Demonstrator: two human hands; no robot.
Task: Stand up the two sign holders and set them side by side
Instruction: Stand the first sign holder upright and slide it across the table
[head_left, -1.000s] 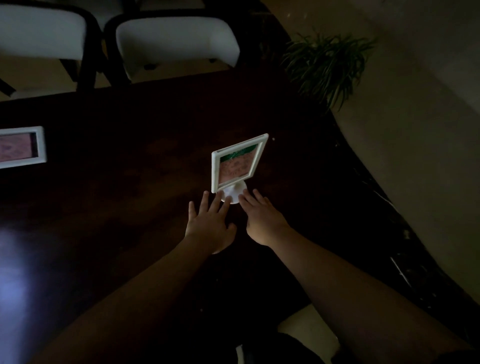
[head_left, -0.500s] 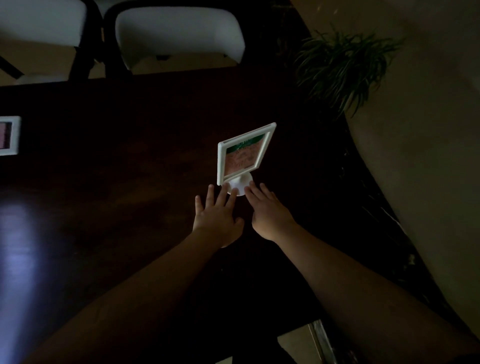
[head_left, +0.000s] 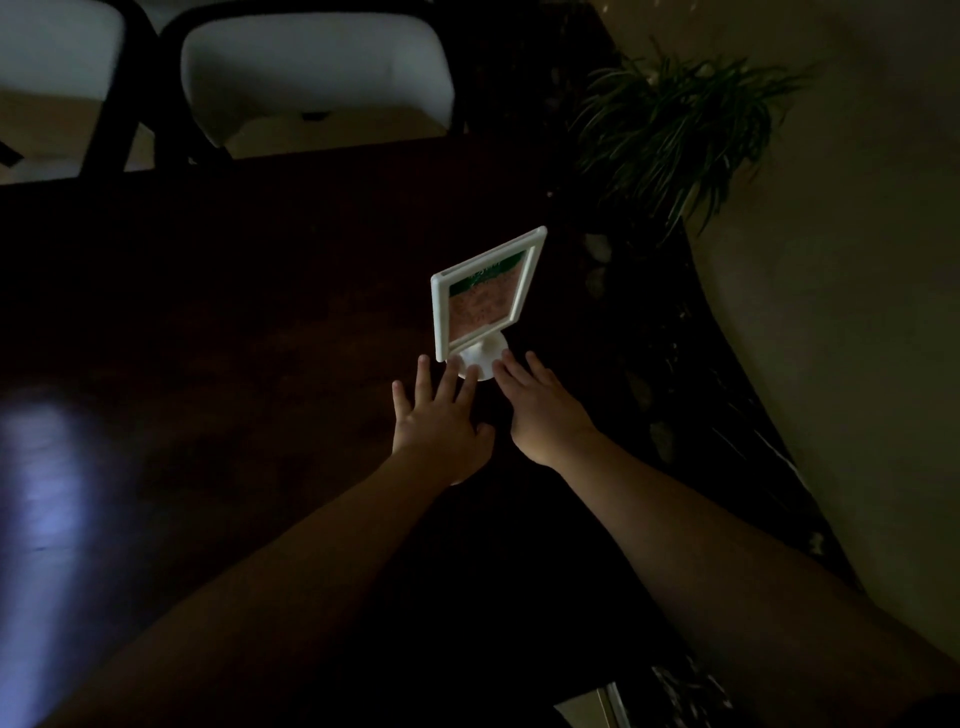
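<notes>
Dim room, dark wooden desk (head_left: 234, 322). One white-framed sign holder (head_left: 485, 296) stands upright on its round base (head_left: 480, 361), near the desk's right edge. Both hands lie flat, palms down, fingers spread. The left hand (head_left: 441, 421) has fingertips at the base's near-left rim; the right hand (head_left: 545, 410) reaches the base's right side. Two white chairs (head_left: 317, 67) sit beyond the far edge. A leafy plant (head_left: 680, 119) stands off to the right on the floor.
</notes>
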